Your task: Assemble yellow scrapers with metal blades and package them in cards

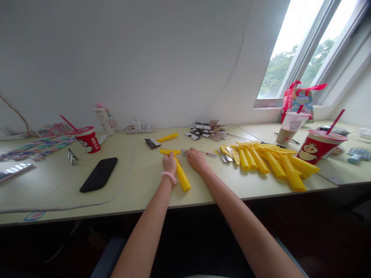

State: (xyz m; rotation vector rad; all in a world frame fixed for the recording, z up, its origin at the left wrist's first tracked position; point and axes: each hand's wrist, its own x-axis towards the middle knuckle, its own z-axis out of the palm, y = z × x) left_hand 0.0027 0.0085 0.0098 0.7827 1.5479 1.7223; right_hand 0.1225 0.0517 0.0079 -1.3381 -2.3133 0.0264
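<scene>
My left hand (169,163), with a pink coil band at the wrist, is closed around the head end of a yellow scraper (182,177). The scraper's handle points toward the table's front edge. Beside it, my right hand (197,159) has its fingertips together at a small heap of shiny metal pieces (183,153); what they pinch, if anything, is too small to make out. A screwdriver (211,154) lies just beyond the right hand. To the right are flat yellow pieces and blades (227,153) and a pile of yellow scraper handles (271,158).
Behind my hands lie another yellow scraper (166,137) with a black packet (152,143) and a heap of cards (205,131). A black phone (99,175) and red cup (87,139) stand left. Another red cup (319,147) is right, beside a lidded drink (291,127).
</scene>
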